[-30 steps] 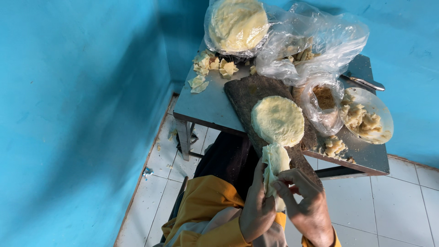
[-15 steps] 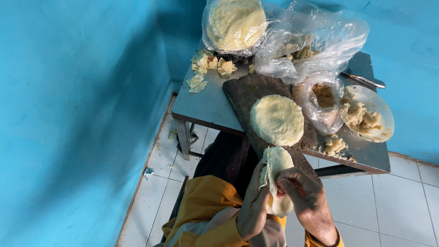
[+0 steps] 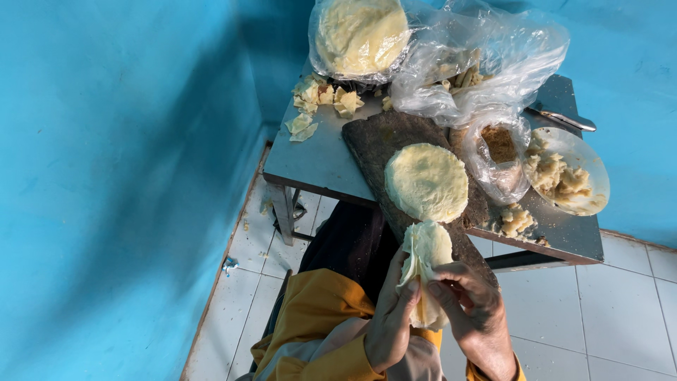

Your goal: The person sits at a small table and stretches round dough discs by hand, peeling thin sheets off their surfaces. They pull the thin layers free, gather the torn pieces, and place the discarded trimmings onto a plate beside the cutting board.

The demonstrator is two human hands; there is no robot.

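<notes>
Both hands pinch the folded dough piece (image 3: 425, 257) at six o'clock below the flat dough round (image 3: 426, 182): left hand (image 3: 390, 321) and right hand (image 3: 474, 310) should press the seam evenly, gently

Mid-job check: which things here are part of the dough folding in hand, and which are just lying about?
In hand:
folded dough piece, pinched by left hand and right hand
flat dough round
dark board

Lying about:
dough scraps
clear plastic bag
knife
plate
</notes>
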